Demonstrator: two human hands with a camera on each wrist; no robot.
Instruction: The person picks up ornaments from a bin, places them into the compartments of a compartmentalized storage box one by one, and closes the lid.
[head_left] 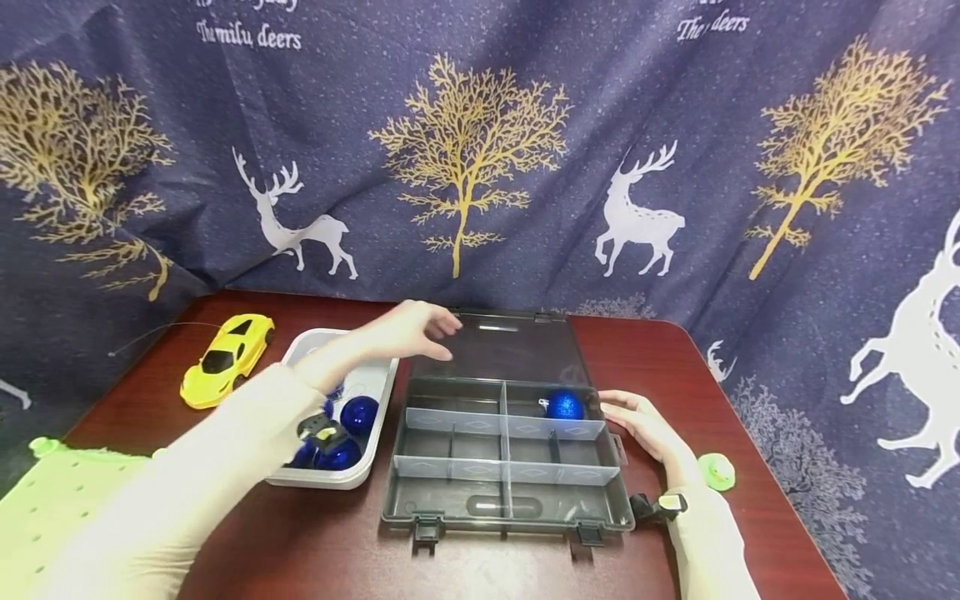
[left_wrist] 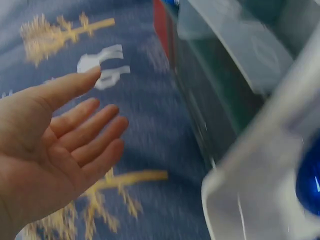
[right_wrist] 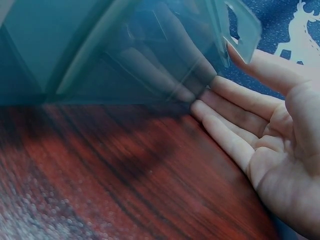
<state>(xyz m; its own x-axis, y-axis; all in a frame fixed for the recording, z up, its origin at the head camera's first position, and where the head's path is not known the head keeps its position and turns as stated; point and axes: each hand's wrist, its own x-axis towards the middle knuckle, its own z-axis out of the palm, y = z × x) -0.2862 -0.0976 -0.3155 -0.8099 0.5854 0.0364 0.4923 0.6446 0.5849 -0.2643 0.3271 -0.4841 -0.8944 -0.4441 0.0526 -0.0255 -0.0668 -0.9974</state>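
Note:
A dark translucent compartment box (head_left: 506,512) lies on the table with its lid (head_left: 510,354) folded back. One glittery blue Christmas ball (head_left: 564,407) sits in its back right compartment. My left hand (head_left: 420,327) is raised over the gap between the white tray (head_left: 372,477) and the lid. Its fingers are spread loosely, and the left wrist view shows an empty palm (left_wrist: 60,160). Several blue balls (head_left: 360,415) lie in the tray, partly hidden by my left forearm. My right hand (head_left: 641,425) rests against the box's right side, fingertips (right_wrist: 202,107) at the wall and thumb near the upper edge.
A yellow toy car (head_left: 228,360) stands at the back left of the table. A small green rubber duck (head_left: 717,472) is beside my right wrist. Light green dotted material (head_left: 60,508) lies at the left front. A dark cloth (head_left: 480,167) with deer and trees hangs behind the table.

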